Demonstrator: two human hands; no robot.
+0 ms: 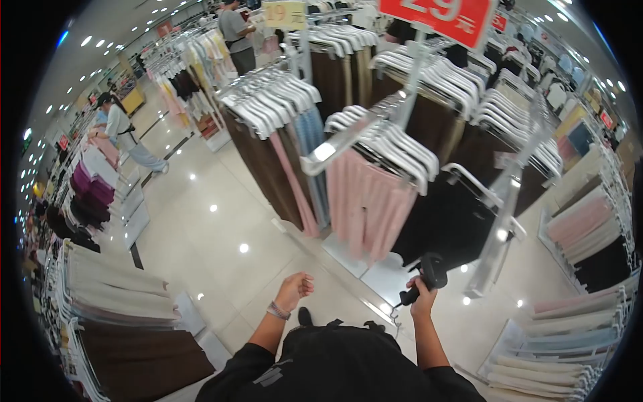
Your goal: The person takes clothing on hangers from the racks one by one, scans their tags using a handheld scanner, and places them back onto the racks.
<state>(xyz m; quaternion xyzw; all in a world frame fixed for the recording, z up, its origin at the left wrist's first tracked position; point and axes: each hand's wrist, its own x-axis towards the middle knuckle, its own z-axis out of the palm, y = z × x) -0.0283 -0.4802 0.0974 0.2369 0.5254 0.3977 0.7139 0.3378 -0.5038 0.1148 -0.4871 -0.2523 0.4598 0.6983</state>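
My right hand (423, 295) is wrapped round the grip of a black handheld device that looks like a barcode scanner (434, 268), its head pointing up and forward. A thin cord hangs below the grip. Just beyond it, black trousers (445, 224) hang from a white hanger on the near rack, with pink trousers (368, 201) to their left. My left hand (293, 292), with a band on the wrist, hovers above the tiled floor. Its fingers are loosely curled and slightly apart, and nothing shows in them.
A metal rack arm (499, 231) juts towards me on the right. More racks carry brown trousers (137, 358) at lower left and folded pale garments (536, 375) at lower right. One person (124, 130) stands in the left aisle, another (236, 37) farther back. A red price sign (435, 20) hangs overhead.
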